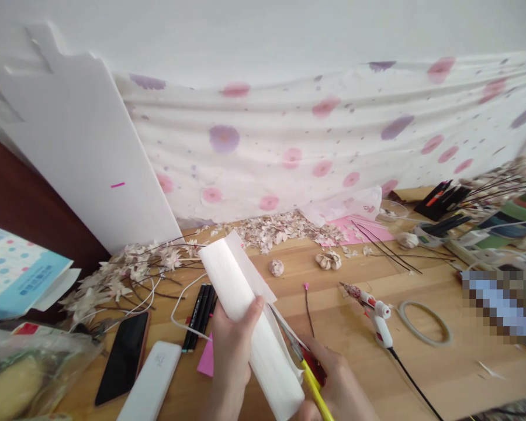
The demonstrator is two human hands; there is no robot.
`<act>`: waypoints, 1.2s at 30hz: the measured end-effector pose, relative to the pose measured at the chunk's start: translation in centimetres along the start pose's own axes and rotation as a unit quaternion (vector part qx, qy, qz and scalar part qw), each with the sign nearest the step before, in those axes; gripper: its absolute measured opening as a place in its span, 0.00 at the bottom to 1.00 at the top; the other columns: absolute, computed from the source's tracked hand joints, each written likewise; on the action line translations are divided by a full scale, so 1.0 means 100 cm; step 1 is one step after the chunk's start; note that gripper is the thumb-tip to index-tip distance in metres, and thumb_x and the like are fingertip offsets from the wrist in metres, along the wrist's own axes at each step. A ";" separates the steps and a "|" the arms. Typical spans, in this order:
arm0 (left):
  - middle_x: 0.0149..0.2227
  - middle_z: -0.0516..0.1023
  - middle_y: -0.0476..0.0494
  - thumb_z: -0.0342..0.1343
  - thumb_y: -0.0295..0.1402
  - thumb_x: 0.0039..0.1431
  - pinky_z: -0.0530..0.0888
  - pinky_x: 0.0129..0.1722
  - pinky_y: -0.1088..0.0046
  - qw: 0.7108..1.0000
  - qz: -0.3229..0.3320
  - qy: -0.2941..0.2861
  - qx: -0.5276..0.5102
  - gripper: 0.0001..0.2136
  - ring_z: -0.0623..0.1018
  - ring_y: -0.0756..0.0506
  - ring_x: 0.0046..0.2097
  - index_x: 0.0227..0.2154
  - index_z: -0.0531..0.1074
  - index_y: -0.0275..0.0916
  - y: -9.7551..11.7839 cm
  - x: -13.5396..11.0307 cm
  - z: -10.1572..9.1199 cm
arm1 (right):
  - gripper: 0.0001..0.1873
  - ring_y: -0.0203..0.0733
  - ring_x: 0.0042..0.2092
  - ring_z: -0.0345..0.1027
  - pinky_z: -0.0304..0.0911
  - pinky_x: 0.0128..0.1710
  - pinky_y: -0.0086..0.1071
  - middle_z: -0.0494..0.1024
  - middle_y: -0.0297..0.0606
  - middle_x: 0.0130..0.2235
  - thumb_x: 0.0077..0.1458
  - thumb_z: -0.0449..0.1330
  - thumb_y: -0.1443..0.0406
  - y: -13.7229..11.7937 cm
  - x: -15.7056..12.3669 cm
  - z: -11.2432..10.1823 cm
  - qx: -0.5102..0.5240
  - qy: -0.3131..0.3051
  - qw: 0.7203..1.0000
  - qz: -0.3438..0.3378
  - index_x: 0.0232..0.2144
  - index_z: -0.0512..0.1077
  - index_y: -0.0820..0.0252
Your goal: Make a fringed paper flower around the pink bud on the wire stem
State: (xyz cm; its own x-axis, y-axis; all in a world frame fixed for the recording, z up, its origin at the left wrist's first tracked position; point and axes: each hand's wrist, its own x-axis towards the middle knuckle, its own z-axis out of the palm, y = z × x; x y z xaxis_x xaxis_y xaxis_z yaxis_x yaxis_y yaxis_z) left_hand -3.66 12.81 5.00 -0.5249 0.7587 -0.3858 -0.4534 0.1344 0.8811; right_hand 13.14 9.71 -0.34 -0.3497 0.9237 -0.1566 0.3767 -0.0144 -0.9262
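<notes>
A folded strip of white paper (228, 275), perhaps crepe paper, slants across the front middle of the table. My left hand (233, 342) is closed around it, thumb pressed on top. On its right side my right hand (342, 377) grips a pair of scissors (312, 380) with yellow on the handles. The scissor blades lie along the paper's right edge, pointing up and left; I cannot tell how far apart they are. Just beyond the scissors lies a dark stem with a pink tip (307, 287).
A glue gun (379, 321) and a tape ring (425, 323) lie to the right. Garlic bulbs (328, 260) and pale petals (272, 229) lie behind. At left are black markers (199, 310), a phone (123, 356), a white power bank (153, 377) and a cable.
</notes>
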 end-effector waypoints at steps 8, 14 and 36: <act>0.36 0.87 0.38 0.75 0.33 0.36 0.80 0.36 0.68 0.997 0.053 -0.030 0.057 0.25 0.86 0.38 0.38 0.41 0.79 0.35 0.020 0.014 -0.009 | 0.43 0.65 0.53 0.75 0.69 0.55 0.47 0.80 0.51 0.55 0.43 0.70 0.46 0.002 -0.014 -0.024 -0.009 -0.040 0.999 -0.035 0.59 0.72 0.57; 0.35 0.87 0.37 0.73 0.34 0.38 0.79 0.37 0.67 0.973 0.079 -0.136 0.167 0.19 0.85 0.37 0.37 0.37 0.80 0.35 0.032 0.017 -0.006 | 0.58 0.74 0.55 0.73 0.69 0.56 0.52 0.79 0.54 0.57 0.27 0.82 0.48 0.041 -0.036 -0.069 -0.165 0.010 0.985 -0.040 0.62 0.72 0.57; 0.33 0.87 0.41 0.72 0.34 0.35 0.80 0.30 0.69 0.987 0.042 -0.063 0.139 0.21 0.86 0.39 0.35 0.37 0.77 0.36 0.015 0.034 -0.022 | 0.39 0.67 0.45 0.77 0.70 0.46 0.52 0.81 0.57 0.45 0.55 0.57 0.44 0.086 -0.035 -0.062 -0.268 0.240 0.923 0.135 0.57 0.69 0.67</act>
State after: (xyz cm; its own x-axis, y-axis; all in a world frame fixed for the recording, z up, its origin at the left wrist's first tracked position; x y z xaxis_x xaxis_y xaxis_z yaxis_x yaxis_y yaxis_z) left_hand -7.75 14.21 4.43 -0.4494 0.8459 -0.2873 -0.1879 0.2249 0.9561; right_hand 22.91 8.73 -5.64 0.1915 0.9791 -0.0679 0.8098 -0.1967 -0.5528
